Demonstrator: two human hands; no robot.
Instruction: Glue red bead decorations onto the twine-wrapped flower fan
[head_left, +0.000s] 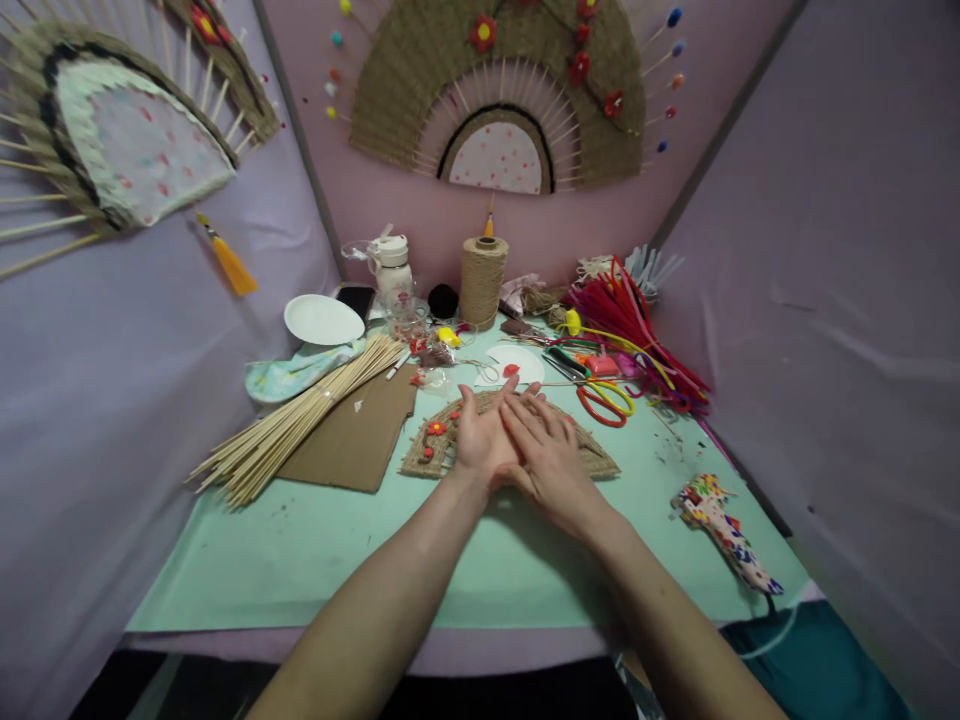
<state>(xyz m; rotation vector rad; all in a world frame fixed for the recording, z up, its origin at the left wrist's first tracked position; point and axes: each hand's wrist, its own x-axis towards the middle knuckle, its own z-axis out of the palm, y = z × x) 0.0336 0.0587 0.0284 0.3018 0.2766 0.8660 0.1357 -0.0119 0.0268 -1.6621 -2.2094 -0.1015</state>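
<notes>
My left hand is held palm up above the table, its thumb and fingers stretched out. Across that palm lies my right hand, flat, with its fingers extended. Whether anything small sits between the two palms is hidden. Beneath and behind them is a small half-round fan of woven twine, its middle covered by my hands. Red flowers, one of them with a yellow centre, decorate its left side. Just beyond the fan rests a white disc with a small red piece on it.
At left, bamboo sticks lie over brown cardboard near a white bowl. A twine spool and white bottle stand behind. Scissors, red pipe cleaners and a patterned glue gun are right. Large fans hang on the walls.
</notes>
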